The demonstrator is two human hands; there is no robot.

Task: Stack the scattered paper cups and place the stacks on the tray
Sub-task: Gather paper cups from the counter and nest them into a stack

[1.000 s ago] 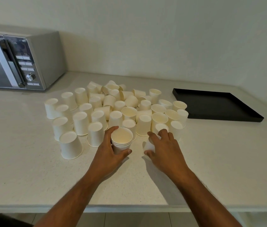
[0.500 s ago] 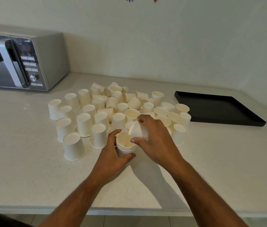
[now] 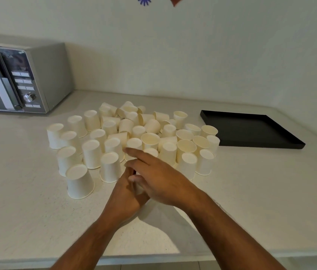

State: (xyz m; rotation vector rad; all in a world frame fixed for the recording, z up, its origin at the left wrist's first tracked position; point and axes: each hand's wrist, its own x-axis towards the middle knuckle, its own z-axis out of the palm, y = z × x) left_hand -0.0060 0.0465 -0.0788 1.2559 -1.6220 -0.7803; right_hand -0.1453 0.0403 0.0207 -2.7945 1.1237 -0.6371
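Observation:
Many white paper cups [image 3: 149, 138] are scattered over the middle of the white counter, most upside down, some upright or on their sides. My left hand [image 3: 123, 199] is wrapped around a short cup stack [image 3: 139, 189] in front of the cluster; only a sliver of the stack shows. My right hand [image 3: 159, 178] lies flat across the top of that stack with fingers stretched out to the left, covering it. The black tray [image 3: 251, 129] sits at the right back of the counter with nothing on it.
A silver microwave [image 3: 27, 78] stands at the back left against the wall. An upside-down cup [image 3: 78, 181] stands nearest me on the left. The counter's front edge [image 3: 153, 258] runs just below my forearms.
My right hand picked up a cup lying in front of the cluster, carried it left onto the stack in my left hand, and now rests flat over the stack's top.

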